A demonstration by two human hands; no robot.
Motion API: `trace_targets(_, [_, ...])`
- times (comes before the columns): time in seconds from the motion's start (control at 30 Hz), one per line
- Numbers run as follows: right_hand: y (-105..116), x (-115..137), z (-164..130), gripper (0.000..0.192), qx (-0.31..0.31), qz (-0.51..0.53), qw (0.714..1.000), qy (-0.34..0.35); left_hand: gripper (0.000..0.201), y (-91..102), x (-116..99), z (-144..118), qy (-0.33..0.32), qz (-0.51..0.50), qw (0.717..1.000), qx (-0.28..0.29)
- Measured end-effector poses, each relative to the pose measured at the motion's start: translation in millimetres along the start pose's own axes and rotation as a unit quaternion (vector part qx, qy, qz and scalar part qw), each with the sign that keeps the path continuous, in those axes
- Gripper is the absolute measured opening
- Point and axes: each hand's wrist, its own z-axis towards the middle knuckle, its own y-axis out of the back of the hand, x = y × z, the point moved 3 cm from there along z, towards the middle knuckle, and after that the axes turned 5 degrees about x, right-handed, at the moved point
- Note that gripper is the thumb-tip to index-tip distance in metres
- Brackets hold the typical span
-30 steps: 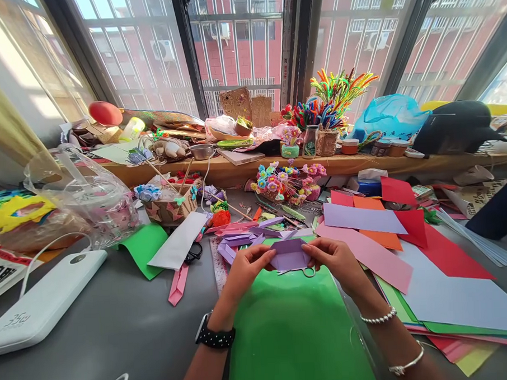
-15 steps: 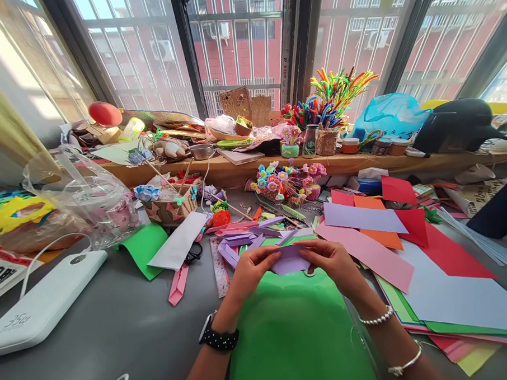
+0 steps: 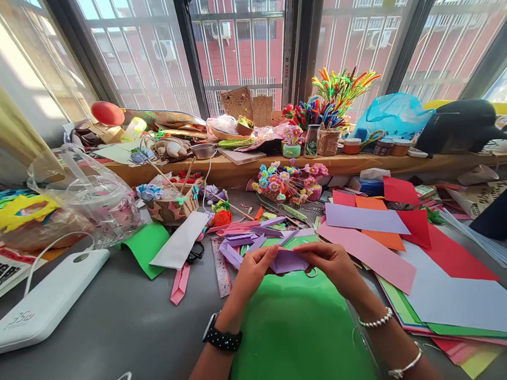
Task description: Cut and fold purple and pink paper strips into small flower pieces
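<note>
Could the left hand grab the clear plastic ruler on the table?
Probably yes: the clear plastic ruler lies flat just beside the left hand, nothing between them, but that hand now pinches the folded purple paper.

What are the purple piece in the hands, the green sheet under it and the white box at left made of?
Purple piece: likely matte craft paper; it holds sharp creases. Green sheet: looks like paper or thin plastic; its soft sheen leaves it open. White box: apparently smooth moulded plastic, with rounded edges and a cable.

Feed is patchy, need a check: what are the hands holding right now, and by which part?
Both hands, left hand and right hand, pinch a folded purple paper piece by its opposite side edges, above the green sheet.
</note>
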Motion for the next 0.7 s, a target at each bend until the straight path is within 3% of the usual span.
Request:
trace_targets(0.23, [-1.1, 3.8, -0.7, 0.020, 0.011, -0.020, 1.000, -0.003, 0.037, 1.0, 0.3, -0.3, -0.009, 0.001, 1.000, -0.011])
trace_targets(0.5, [-2.7, 5.9, -0.7, 0.026, -0.009, -0.037, 0.999, -0.018, 0.032, 2.2, -8.2, -4.7, -0.049, 0.133, 0.990, -0.011])
trace_targets(0.7, [-1.8, 3.2, -0.2, 0.028, -0.022, -0.068, 0.997, -0.023, 0.029, 1.0, -7.7, -4.0, -0.065, 0.161, 0.985, -0.004])
